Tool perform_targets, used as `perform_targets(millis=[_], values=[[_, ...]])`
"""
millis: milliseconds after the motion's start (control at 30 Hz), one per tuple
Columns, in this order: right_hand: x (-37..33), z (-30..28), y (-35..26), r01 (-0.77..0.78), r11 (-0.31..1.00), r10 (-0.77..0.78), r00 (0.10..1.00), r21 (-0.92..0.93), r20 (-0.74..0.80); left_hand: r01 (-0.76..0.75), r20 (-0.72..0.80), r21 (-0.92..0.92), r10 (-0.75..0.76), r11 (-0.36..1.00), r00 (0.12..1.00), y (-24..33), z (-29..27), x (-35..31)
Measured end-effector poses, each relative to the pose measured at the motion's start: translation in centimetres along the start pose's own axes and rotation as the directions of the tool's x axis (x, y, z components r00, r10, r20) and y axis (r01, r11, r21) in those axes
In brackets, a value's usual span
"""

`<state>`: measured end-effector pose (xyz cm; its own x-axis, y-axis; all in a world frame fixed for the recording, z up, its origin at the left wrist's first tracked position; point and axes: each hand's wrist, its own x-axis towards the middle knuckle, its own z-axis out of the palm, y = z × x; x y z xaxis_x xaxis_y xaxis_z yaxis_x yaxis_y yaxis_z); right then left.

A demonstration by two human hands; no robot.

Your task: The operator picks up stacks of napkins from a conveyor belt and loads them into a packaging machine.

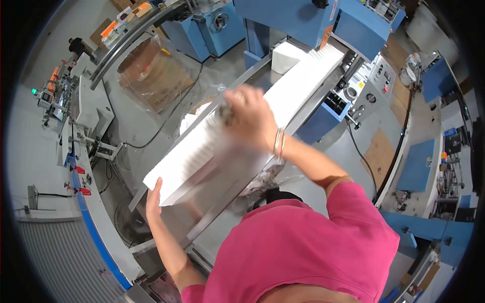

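Note:
A long row of white, paper-like pieces (184, 154), packed closely on edge, runs slantwise along a metal feed table (214, 202) toward a blue machine. At its near left end, my left hand (153, 201) rests with fingers stretched up against the end piece. My right hand (252, 118), smeared by motion, is above the middle of the row. Its fingers look curled round a small, brownish, blurred thing (227, 114) whose kind I cannot make out. The hand and its blur hide part of the row beneath.
A white block (288, 57) sits beside the row's far end, near the blue machine (288, 20). A control panel (374, 83) stands to the right. On the floor at left are a plastic-wrapped carton (151, 76) and a cable (172, 121). Another person (78, 46) is far left.

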<state>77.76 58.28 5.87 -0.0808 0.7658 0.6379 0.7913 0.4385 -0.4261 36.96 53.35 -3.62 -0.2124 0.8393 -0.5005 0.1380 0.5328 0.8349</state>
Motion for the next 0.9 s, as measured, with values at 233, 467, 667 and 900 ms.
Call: perform_targets(millis=[233,467,667,900], values=[[7.5,5.9,21.5,-0.277,0.893,0.365,0.908,-0.356,0.208,-0.002,0.007,-0.086,0.003,0.996,1.0,-0.4,0.1,0.4],[6.4,7.4,23.6,-0.035,0.761,0.272,0.924,-0.648,0.27,0.013,0.04,-0.096,-0.009,0.995,0.999,-1.3,-0.9,1.2],[3.3,5.0,9.1,0.068,0.945,0.15,0.78,-0.32,0.608,0.055,-0.053,-0.068,-0.058,0.996,0.997,1.1,0.9,-1.0],[0.8,9.3,5.6,-0.031,0.981,0.156,0.708,-0.19,0.689,0.039,-0.006,-0.051,-0.04,0.998,0.999,-0.7,0.0,1.7]])
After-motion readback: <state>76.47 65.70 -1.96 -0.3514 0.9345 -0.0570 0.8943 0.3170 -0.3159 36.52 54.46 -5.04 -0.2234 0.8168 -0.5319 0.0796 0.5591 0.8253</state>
